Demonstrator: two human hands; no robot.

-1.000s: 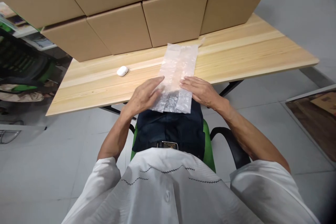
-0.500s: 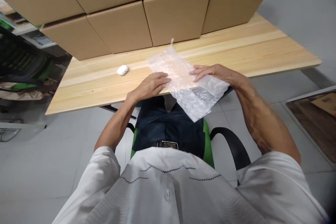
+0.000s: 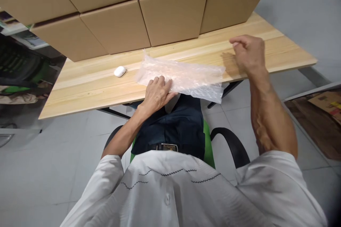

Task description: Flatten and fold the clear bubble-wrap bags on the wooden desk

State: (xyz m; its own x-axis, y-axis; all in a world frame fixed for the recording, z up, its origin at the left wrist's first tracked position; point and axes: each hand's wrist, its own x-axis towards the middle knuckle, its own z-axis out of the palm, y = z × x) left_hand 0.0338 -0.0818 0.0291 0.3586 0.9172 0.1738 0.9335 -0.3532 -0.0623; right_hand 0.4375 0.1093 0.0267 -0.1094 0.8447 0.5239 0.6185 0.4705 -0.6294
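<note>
Pins the clear bubble-wrap bag (image 3: 186,76) flat near the front edge of the pale wooden table (image 3: 279,53), centre of frame, with the left hand (image 3: 157,94) spread wide; holds the right hand (image 3: 247,53) loosely curled, empty, upper right. Risks losing the bag over the edge, given its overhanging right corner and a single palm as anchor.

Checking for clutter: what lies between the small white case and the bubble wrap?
Nothing. In the head view, only bare wood of the table separates the white case from the bubble wrap.
</note>
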